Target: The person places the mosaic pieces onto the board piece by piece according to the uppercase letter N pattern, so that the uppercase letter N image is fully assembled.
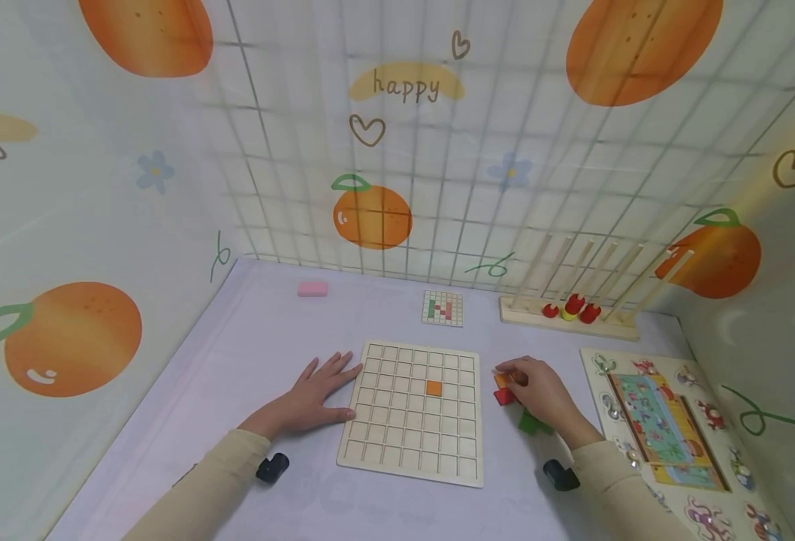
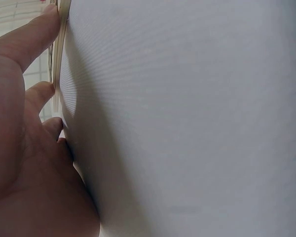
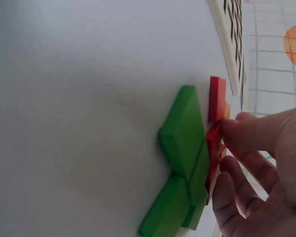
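Note:
A square wooden grid board (image 1: 411, 451) lies on the table, one orange tile (image 1: 434, 388) in a cell right of its middle. My left hand (image 1: 318, 397) is spread at the board's left edge, its thumb and fingertips against the rim. To the right of the board, my right hand (image 1: 538, 387) has its thumb and fingers curled over small square tiles, pinching an orange tile (image 1: 519, 376) that is mostly hidden. Red tiles (image 3: 217, 98) lie right at the thumb. Several green tiles (image 3: 182, 133) are heaped beside them, partly under the hand in the head view.
Behind the board lies a small pattern card (image 1: 442, 308); a pink block (image 1: 312, 289) is farther left. A wooden peg rack (image 1: 573, 324) with red and yellow beads stands at the back right. On the right is a picture puzzle board (image 1: 668, 428). Printed curtains surround the table.

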`<state>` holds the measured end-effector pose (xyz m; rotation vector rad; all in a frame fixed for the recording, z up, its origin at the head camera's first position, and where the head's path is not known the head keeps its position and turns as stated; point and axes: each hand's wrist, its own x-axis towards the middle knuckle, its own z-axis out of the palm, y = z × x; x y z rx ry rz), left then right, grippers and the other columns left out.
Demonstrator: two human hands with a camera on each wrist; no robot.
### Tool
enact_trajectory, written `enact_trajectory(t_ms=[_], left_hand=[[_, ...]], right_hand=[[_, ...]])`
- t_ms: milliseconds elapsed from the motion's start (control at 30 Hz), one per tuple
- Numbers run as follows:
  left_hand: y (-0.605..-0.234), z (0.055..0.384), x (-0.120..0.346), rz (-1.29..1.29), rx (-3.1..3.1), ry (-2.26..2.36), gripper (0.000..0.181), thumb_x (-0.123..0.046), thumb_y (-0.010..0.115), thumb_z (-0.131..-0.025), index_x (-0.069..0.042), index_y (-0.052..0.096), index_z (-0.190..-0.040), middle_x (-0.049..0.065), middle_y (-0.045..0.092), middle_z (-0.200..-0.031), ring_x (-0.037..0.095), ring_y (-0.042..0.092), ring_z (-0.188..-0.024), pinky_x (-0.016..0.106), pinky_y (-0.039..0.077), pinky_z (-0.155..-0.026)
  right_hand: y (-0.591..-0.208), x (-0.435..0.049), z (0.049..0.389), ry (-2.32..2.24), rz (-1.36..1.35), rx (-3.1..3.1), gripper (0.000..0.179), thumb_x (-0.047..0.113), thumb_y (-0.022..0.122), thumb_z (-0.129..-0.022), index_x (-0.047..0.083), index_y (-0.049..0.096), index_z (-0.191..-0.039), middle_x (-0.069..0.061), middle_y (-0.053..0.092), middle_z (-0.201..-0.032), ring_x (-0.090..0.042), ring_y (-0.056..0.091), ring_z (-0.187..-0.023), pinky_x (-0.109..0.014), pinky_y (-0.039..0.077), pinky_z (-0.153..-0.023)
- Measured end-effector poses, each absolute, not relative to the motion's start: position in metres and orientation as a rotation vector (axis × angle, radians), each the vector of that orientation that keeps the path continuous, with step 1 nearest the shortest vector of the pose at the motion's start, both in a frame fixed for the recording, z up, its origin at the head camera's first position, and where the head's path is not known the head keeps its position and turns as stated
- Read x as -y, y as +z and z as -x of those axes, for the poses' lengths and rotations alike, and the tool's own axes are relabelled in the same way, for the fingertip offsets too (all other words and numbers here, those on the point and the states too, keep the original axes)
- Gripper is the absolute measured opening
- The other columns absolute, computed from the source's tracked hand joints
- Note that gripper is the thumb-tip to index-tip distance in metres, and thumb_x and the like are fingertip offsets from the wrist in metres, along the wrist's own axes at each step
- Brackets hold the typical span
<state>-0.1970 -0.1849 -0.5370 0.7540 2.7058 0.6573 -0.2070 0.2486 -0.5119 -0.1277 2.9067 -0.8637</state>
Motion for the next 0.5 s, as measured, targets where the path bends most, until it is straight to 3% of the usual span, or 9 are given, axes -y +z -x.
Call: enact_trajectory(t_ms=[500], left_hand=[[-0.5324, 0.1958, 0.1838, -0.757, -2.706, 0.659, 0.085, -0.055, 0.067, -0.093, -0.021, 0.03, -0.162, 0.008, 0.012, -0.17, 0.031, 0.004, -0.157, 0.057, -0.004, -0.124]], right_hand=[[-0.5156, -0.2484, 0.2104, -0.835, 0.122, -2.912, 0.031, 0.004, 0.079, -0.087, 0.009, 0.075, -0.118, -0.008, 0.065, -0.109, -0.023, 0.054, -0.092, -0.037, 0.052, -0.08]])
